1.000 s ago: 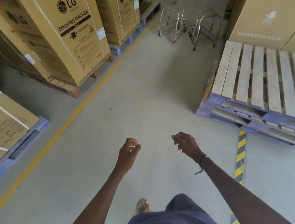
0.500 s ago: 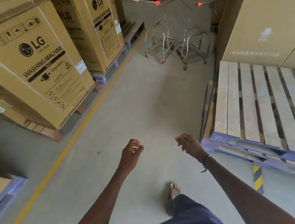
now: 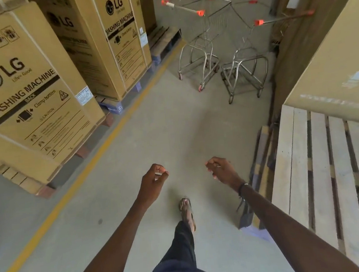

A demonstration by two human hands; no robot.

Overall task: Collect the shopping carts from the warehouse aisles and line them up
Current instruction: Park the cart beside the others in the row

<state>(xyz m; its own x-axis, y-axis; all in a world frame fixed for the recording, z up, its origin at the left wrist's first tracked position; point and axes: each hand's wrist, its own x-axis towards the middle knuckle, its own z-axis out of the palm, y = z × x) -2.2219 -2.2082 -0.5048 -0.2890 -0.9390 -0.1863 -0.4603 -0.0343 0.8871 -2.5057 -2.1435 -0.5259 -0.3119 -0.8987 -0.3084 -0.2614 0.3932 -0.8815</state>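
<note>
Hands: left hand (image 3: 154,178) and right hand (image 3: 220,170) loosely curled, holding nothing; two carts (image 3: 199,47) (image 3: 244,65) side by side at aisle's far end.

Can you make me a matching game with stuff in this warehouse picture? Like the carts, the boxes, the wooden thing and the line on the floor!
Things:
1. shopping carts
2. washing machine boxes
3. wooden pallet
4. floor line

Descriptions:
A. yellow, running along the aisle
B. bare pale slats, on the right
C. metal with orange handle ends, straight ahead
D. brown cardboard, stacked on the left

Right pairs: 1-C, 2-D, 3-B, 4-A
</note>
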